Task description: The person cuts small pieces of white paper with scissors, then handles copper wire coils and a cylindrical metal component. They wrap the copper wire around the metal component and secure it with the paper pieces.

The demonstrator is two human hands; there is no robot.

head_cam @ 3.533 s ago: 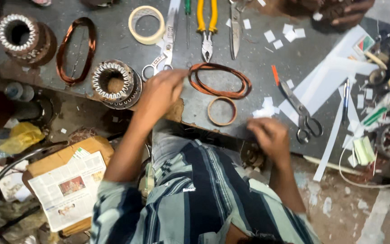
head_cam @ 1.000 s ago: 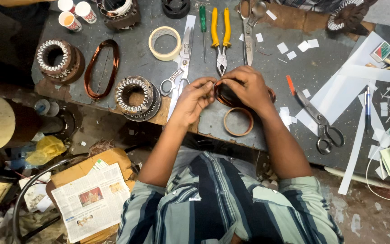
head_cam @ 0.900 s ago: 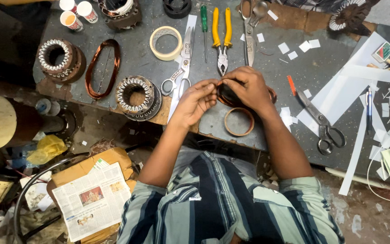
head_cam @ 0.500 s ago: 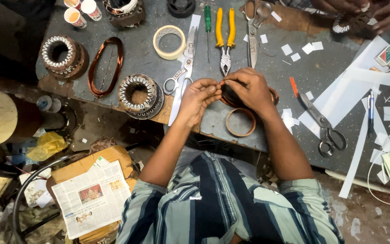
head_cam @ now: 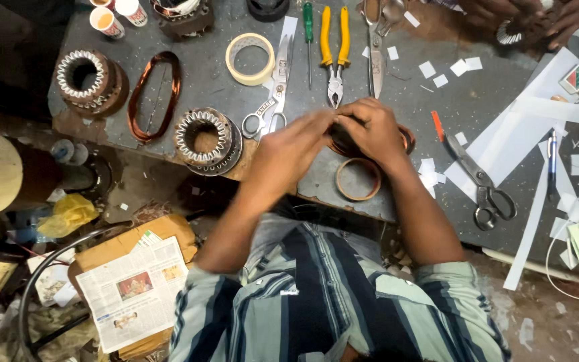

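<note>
From the head camera, the left hand [head_cam: 289, 144], blurred, and the right hand [head_cam: 373, 131] meet at the centre of the grey bench [head_cam: 222, 94], both grasping a copper wire coil [head_cam: 407, 139], with a small copper ring [head_cam: 358, 179] at six o'clock below and yellow-handled pliers [head_cam: 334, 50] at twelve.
</note>
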